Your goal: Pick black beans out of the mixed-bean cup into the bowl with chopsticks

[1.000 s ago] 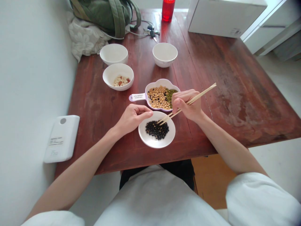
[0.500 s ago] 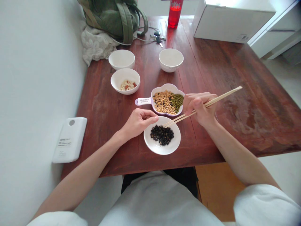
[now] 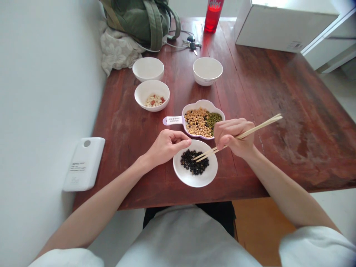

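A white dish [image 3: 195, 181] of black beans [image 3: 189, 165] stands close to the table's front edge. My left hand [image 3: 167, 145] is at the dish's upper left rim, thumb and fingers closed on the edge. In my right hand [image 3: 236, 138] is a pair of chopsticks [image 3: 261, 124], held slantwise, their tips down among the black beans. Just beyond the dish sits a flower-shaped white tray with a lilac rim and a labelled handle [image 3: 174, 120]. It holds yellow soybeans [image 3: 198, 120] mixed with some black beans, and green mung beans [image 3: 214, 119] at the right, partly behind my right hand.
Farther back are a bowl with pale and reddish pieces [image 3: 152, 90] and two more white bowls, one left [image 3: 148, 68], one right [image 3: 207, 70]. A green backpack [image 3: 139, 24], keys [image 3: 192, 45], a red bottle [image 3: 213, 16] and a white box [image 3: 278, 27] line the back. A white power bank [image 3: 85, 163] lies left.
My right hand has moved down a little, and the chopstick tips have gone from the upper edge of the black beans into them. The whole view has shifted slightly.
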Motion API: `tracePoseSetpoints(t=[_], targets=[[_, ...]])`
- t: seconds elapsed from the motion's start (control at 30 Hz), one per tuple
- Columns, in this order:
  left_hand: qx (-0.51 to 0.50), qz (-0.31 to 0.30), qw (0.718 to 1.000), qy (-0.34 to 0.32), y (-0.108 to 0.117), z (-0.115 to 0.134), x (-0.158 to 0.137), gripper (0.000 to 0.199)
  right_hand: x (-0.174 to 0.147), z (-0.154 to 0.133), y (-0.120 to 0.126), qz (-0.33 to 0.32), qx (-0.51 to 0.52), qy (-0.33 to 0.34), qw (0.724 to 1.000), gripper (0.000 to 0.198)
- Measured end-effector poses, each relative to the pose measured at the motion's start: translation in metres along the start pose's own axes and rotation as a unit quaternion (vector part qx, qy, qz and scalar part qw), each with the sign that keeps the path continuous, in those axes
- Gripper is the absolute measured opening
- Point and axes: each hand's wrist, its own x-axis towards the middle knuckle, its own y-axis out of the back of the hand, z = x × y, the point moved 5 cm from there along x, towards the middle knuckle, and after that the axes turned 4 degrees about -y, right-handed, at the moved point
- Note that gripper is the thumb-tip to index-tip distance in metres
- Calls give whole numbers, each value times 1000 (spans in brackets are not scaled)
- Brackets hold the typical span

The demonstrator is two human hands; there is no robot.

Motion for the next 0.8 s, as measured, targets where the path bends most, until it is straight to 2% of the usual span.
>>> tracePoseSetpoints(t=[0.1,0.2,0.33,0.43,0.53,0.67,0.8], targets=[[3,7,1000,-2,0,2,0,31,-1,2,5,31,-7,-15,999,48],[3,8,1000,-2,0,2,0,30,-1,1,17,108,-26,-8,994,55],[2,6,1000,-4,0,2,0,30,-2,0,39,241,-38,4,970,58],[-1,1,1000,3,0,0,0,31,-3,0,53,304,-98,-7,948,58],[-1,-4,1000,19,1,-3,0,33,-4,6,63,316,-158,-28,935,57],[-1,-2,999,33,3,-6,1,32,-7,16,68,329,-181,-50,925,55],[-16,-1,999,48,3,-6,1,31,-6,20,66,312,-195,-79,927,50]])
